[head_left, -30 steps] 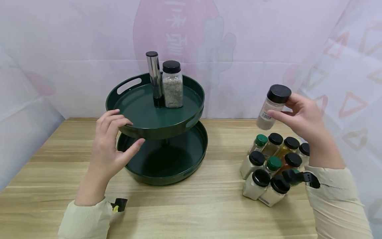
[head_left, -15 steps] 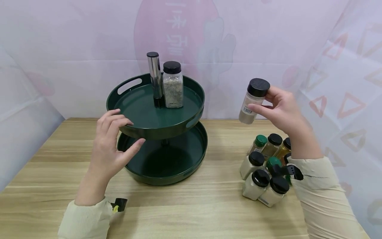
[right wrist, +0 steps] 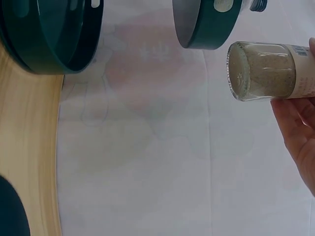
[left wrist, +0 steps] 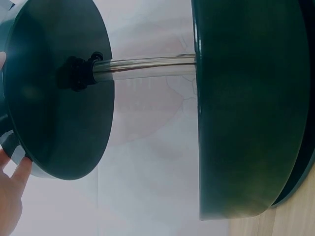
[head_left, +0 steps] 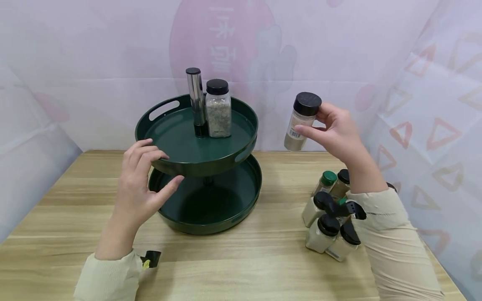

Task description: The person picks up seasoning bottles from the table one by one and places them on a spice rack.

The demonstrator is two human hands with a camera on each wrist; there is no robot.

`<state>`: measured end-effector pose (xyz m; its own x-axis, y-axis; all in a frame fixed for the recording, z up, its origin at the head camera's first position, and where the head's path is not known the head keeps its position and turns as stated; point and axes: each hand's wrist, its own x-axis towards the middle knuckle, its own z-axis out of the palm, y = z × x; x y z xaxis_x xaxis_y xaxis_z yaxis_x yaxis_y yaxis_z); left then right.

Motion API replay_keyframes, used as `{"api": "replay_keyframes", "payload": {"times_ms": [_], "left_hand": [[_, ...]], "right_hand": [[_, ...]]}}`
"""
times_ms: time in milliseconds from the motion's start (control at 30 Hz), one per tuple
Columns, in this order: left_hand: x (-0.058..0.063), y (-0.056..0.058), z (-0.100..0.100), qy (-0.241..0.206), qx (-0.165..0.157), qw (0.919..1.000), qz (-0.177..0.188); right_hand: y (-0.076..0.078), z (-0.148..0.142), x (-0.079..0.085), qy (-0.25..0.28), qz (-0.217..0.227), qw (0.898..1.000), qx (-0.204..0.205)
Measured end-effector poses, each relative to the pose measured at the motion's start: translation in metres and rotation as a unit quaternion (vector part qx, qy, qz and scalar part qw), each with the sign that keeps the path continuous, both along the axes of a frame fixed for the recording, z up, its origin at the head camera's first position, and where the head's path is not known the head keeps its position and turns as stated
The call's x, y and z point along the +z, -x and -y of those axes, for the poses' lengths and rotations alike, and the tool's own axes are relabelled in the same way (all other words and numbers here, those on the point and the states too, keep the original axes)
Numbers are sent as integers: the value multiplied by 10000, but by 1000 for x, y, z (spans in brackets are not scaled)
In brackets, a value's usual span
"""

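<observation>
Pinching a tilted shaker jar (head_left: 299, 120) with right hand (head_left: 333, 133), in the air at three o'clock from the upper tray (head_left: 169, 133). Gripping the rim (head_left: 211, 168) at eight o'clock with left hand (head_left: 136, 179). Could slip, perhaps, if pinched too weakly; could strike the rim if carried too low, or topple the grain-filled jar (head_left: 219, 115) if swung fast.

Right hand (head_left: 334, 131) aloft, apparently curled

two hands (head_left: 141, 179), two trays (head_left: 184, 148), nine-plus jars (head_left: 300, 120), one cylinder (head_left: 196, 98)
</observation>
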<state>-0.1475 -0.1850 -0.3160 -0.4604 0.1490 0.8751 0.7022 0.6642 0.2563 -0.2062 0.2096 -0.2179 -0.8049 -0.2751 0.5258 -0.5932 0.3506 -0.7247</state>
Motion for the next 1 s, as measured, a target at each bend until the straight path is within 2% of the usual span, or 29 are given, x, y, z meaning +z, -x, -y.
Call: {"api": "replay_keyframes", "payload": {"times_ms": [233, 500, 800, 1000], "left_hand": [[1, 0, 0, 2, -50, 10000, 13], [0, 0, 0, 6, -37, 10000, 24], [0, 1, 1, 15, -69, 10000, 16], [0, 0, 1, 1, -103, 9999, 19]], "right_hand": [[1, 13, 3, 148, -52, 9999, 37], [4, 32, 10, 305, -367, 9988, 98], [9, 56, 18, 788, -423, 9958, 184], [15, 73, 21, 850, -548, 9944, 321]]}}
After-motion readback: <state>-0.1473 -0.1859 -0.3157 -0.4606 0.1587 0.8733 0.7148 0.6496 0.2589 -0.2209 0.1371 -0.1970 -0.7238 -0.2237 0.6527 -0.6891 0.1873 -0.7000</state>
